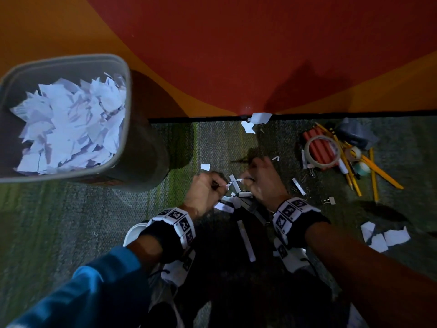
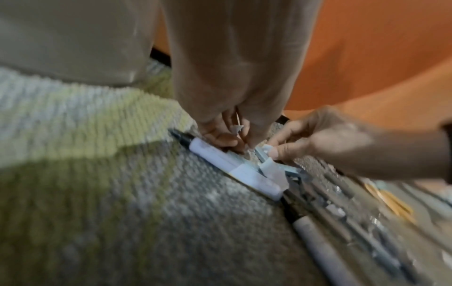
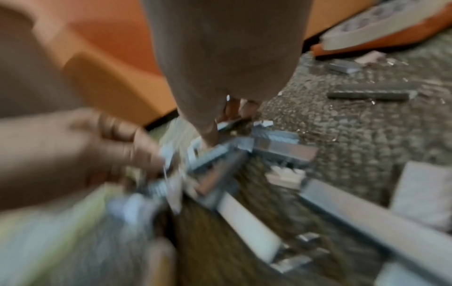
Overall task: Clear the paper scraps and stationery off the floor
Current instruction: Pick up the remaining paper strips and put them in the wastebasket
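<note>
Both my hands work low over a small heap of white paper scraps (image 1: 228,204) and grey marker pens on the carpet. My left hand (image 1: 208,189) has its fingers curled and pinches a small paper scrap (image 2: 237,128) beside a white marker with a black cap (image 2: 220,160). Just to its right, my right hand (image 1: 257,178) pinches another white scrap (image 2: 269,150) with thumb and fingers. The right wrist view is blurred and shows my right hand (image 3: 215,133) pointing down into the heap. A long white marker (image 1: 246,242) lies nearer my feet.
A grey bin (image 1: 127,102) full of torn paper stands at the left by the orange-red wall. At the right lie a tape roll (image 1: 307,152), yellow pencils (image 1: 373,178), a binder clip (image 1: 331,200) and loose scraps (image 1: 387,236). More scraps (image 1: 257,118) sit by the wall.
</note>
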A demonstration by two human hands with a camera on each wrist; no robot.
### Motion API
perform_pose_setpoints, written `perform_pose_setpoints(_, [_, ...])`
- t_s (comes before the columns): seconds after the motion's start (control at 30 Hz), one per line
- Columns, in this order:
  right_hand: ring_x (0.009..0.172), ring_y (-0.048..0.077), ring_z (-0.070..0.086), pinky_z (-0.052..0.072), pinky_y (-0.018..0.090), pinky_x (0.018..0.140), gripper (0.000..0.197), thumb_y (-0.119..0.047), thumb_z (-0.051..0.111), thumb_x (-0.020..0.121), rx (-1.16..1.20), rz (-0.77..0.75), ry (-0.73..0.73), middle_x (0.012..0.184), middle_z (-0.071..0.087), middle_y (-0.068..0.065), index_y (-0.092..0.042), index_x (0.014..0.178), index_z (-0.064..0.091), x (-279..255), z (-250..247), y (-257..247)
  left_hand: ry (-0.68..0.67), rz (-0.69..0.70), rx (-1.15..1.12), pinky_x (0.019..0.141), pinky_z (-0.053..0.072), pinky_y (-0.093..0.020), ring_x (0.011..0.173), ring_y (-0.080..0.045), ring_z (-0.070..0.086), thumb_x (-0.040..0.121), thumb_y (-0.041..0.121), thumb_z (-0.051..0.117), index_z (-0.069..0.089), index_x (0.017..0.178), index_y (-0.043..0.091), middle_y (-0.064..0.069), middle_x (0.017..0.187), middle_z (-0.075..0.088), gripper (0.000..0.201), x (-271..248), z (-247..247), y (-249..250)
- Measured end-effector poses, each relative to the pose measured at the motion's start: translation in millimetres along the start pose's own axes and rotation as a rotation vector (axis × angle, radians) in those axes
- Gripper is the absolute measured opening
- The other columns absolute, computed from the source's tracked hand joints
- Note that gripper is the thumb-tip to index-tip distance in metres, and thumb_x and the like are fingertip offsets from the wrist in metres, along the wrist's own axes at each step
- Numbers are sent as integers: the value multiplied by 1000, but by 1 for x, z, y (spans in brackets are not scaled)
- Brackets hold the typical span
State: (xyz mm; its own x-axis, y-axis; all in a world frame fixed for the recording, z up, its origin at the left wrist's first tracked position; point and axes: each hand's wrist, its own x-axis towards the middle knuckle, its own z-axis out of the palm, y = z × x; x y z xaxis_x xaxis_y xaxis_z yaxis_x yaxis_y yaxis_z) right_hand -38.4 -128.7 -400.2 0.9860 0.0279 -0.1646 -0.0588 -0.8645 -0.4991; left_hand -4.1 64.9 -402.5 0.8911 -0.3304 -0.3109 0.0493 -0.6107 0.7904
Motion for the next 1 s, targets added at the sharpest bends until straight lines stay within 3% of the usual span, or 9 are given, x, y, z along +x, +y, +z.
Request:
perform_pose_setpoints(0.17, [96, 29, 46, 33, 30, 84, 14, -30, 74, 83, 124, 39, 169, 98, 61, 3, -17, 82, 80, -5, -15, 6, 24, 0, 45, 63, 58, -28, 62, -14, 69, 74, 3, 69, 73, 72, 16, 2, 68, 72, 14, -5, -11, -1])
perform_pose_setpoints(0.27, [92, 22, 54, 33, 27, 83, 15, -31, 72, 87, 194, 14, 245, 94, 66, -1, -18, 85, 79, -12, -31, 4, 19, 15, -92, 64, 58, -34, 63, -22, 68, 75, -1, 64, 71, 85, 18, 0, 71, 70, 22, -7, -12, -10])
perform_pose_setpoints(0.33, [82, 17, 65, 46, 31, 80, 13, -27, 72, 88, 316, 50, 208, 87, 72, 1, -16, 91, 78, -20, -34, -5, -16, 35, -93, 67, 59, -36, 68, -25, 67, 80, -3, 58, 73, 104, 19, -3, 78, 67, 36, -10, -13, -11])
perform_pose_setpoints(0.4, [81, 16, 69, 55, 34, 79, 15, -17, 69, 88, 409, 60, 119, 88, 75, 2, -17, 101, 76, -30, -28, -17, -38, 40, -54, 65, 60, -39, 69, -27, 70, 85, -4, 51, 76, 106, 18, -7, 84, 71, 39, -11, -17, -12])
perform_pose_setpoints(0.6, [98, 25, 63, 42, 25, 84, 24, -14, 54, 91, 216, -14, -129, 103, 67, 8, -11, 107, 72, -46, 8, -22, 4, -60, -118, 63, 57, -25, 63, -18, 70, 85, 9, 67, 76, 87, 18, -7, 74, 75, 13, -11, -22, -5])
perform_pose_setpoints(0.7, [94, 27, 56, 41, 30, 82, 11, -13, 61, 89, 169, -32, -141, 94, 60, 8, -9, 96, 68, -47, 16, -27, 63, -68, -145, 65, 57, -32, 63, -16, 67, 81, 15, 73, 75, 80, 23, -4, 76, 74, 8, -6, -26, -15])
perform_pose_setpoints(0.8, [88, 28, 57, 42, 37, 81, 5, -12, 63, 84, 88, -85, -161, 84, 58, 7, -9, 81, 65, -48, 20, -28, 125, -106, -172, 76, 59, -42, 73, -20, 69, 76, 29, 76, 71, 91, 28, -1, 84, 74, 16, 3, -33, -24])
perform_pose_setpoints(0.9, [85, 25, 57, 44, 37, 77, 21, -22, 53, 90, 151, -33, -174, 79, 57, 5, -13, 74, 63, -46, 18, -29, 181, -93, -99, 74, 57, -34, 71, -21, 67, 76, 30, 81, 68, 111, 26, -6, 81, 72, 38, 15, -37, -27])
perform_pose_setpoints(1.0, [78, 21, 62, 44, 34, 71, 19, -19, 62, 89, 258, 102, -85, 77, 67, 4, -12, 71, 65, -39, 6, -34, 192, -75, -40, 82, 57, -32, 74, -18, 67, 80, 26, 81, 68, 123, 22, -5, 88, 75, 45, 25, -40, -28])
